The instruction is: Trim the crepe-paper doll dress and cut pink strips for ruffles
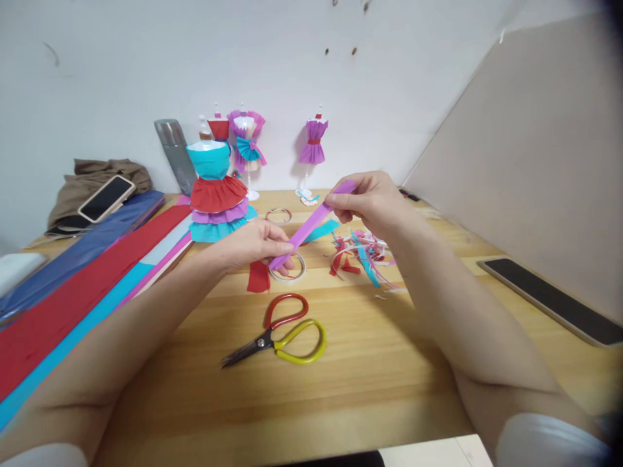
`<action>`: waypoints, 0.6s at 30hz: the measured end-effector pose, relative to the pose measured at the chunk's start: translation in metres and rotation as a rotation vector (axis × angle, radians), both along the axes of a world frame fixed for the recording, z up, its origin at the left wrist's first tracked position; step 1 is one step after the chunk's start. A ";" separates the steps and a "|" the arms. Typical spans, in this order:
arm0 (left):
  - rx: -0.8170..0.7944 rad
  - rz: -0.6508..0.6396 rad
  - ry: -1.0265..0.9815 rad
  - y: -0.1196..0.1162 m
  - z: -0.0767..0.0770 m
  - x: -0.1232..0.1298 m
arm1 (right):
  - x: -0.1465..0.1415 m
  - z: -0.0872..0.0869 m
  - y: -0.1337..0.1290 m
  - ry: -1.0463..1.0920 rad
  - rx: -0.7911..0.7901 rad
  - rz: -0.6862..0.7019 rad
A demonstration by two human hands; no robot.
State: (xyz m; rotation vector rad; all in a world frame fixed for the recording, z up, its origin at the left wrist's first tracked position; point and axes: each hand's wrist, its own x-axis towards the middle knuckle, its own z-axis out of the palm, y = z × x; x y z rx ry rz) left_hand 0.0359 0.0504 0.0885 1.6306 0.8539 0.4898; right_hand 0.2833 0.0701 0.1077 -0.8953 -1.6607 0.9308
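Diagonally, a purple strip (pixel 312 222) runs from left hand (pixel 257 244) to right hand (pixel 372 201), both pinching near its ends

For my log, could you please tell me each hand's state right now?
Left hand: closed on the purple strip, lower end.
Right hand: closed on its upper end.

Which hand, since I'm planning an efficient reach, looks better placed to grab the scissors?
Probably the left hand: it is nearer the scissors, while the right hand is farther from them. Both hands grip the purple strip, so the left would have to let go first.
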 end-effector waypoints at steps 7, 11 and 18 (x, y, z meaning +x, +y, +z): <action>-0.020 -0.047 0.006 0.002 -0.001 -0.002 | -0.002 0.002 0.000 0.004 -0.001 -0.021; -0.028 -0.045 0.020 0.003 -0.002 -0.001 | -0.003 -0.001 0.001 0.029 -0.020 -0.008; 0.051 -0.087 0.101 0.005 -0.002 -0.005 | -0.007 0.000 -0.004 0.028 -0.025 0.023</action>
